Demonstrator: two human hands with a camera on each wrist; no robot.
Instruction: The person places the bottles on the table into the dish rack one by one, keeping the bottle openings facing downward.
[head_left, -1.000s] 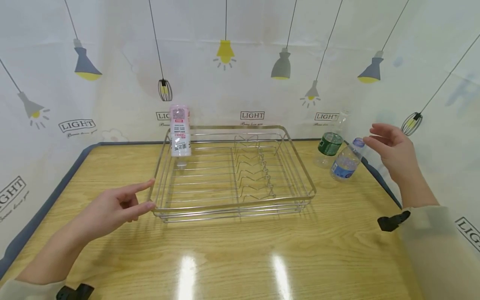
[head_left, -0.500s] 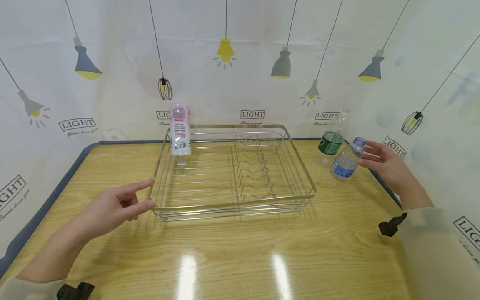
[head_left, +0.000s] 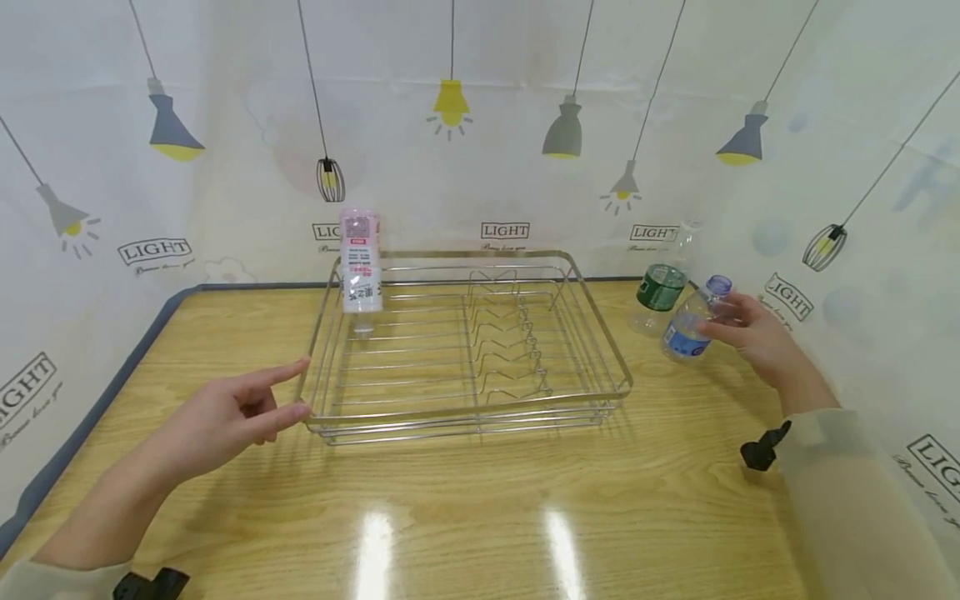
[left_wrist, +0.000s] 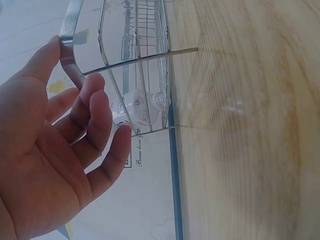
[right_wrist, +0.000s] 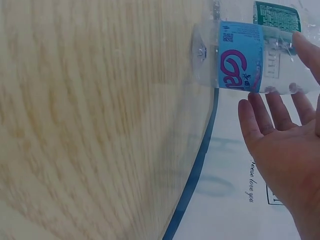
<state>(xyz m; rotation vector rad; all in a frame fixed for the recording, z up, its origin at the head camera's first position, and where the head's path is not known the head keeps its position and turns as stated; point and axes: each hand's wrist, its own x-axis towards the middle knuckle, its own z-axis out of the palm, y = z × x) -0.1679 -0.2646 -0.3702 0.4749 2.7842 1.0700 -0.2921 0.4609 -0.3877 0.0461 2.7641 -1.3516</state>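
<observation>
A metal wire dish rack (head_left: 465,412) stands on the wooden table. At its front left corner my left hand (head_left: 217,421) touches the rim with thumb and index fingertips; in the left wrist view the other fingers are loosely bent. On the right, a clear plastic bottle (head_left: 686,337) with a blue label and uncapped purple-tinted neck stands upright. My right hand (head_left: 765,342) is at its right side, thumb in front and fingers behind. In the right wrist view, the fingers (right_wrist: 277,107) reach its side fairly straight. A green-labelled clear bottle (head_left: 660,287) stands just behind it.
Inside the rack, at the left, a pink and white bottle (head_left: 362,258) stands upside down, cap down. Wire plate dividers (head_left: 517,342) run along the rack's right half. A lamp-print cloth (head_left: 480,167) rises behind the table (head_left: 480,500) and along both sides.
My right hand has moved down and left from above the blue-labelled bottle's neck to its side, fingers now overlapping it. The left hand and the rack have stayed put.
</observation>
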